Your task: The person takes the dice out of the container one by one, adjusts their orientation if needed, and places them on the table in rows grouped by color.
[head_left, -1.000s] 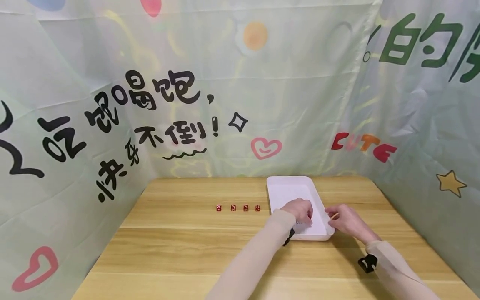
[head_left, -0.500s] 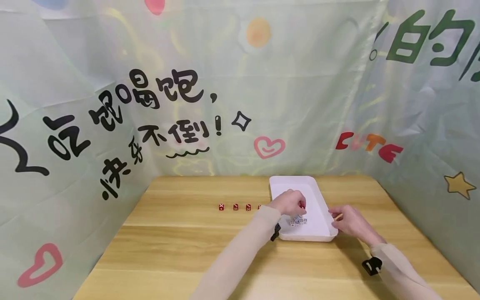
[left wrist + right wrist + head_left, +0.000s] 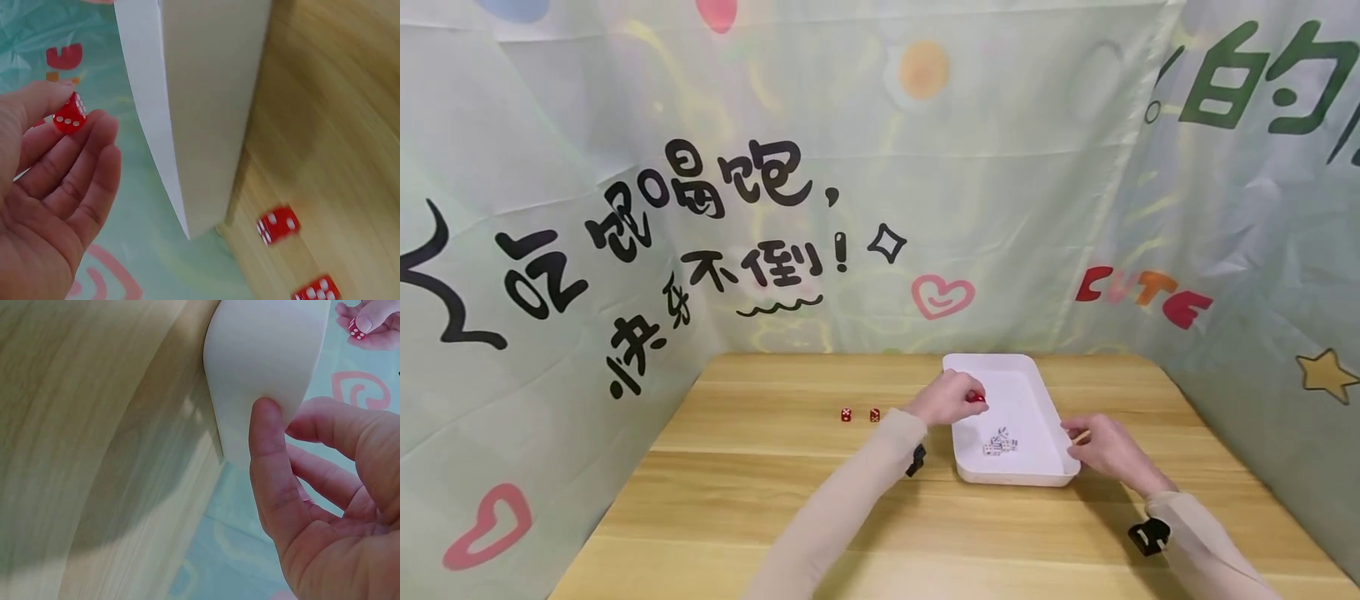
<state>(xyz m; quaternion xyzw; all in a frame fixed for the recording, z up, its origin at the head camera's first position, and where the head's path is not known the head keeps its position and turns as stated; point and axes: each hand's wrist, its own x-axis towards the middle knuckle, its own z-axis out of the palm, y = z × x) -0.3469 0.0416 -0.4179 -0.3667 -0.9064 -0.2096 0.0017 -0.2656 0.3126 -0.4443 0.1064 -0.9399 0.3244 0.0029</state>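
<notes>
My left hand pinches a red die with white pips between thumb and fingertips, over the left side of the white tray. In the left wrist view its other fingers are loosely bent. A small cluster of white dice sits in the near part of the tray, some on top of others. My right hand holds the tray's right edge near the front corner. In the right wrist view, its thumb lies against the outer wall and a forefinger reaches the rim.
Two red dice lie in a row on the wooden table, left of the tray. Close to the tray wall, the left wrist view shows red dice too. Printed cloth encloses the table's back and sides.
My left hand has lifted from the white dice and moved left with the red die, uncovering the cluster. Its forearm now hides the right end of the red row. My right hand stays at the tray.
</notes>
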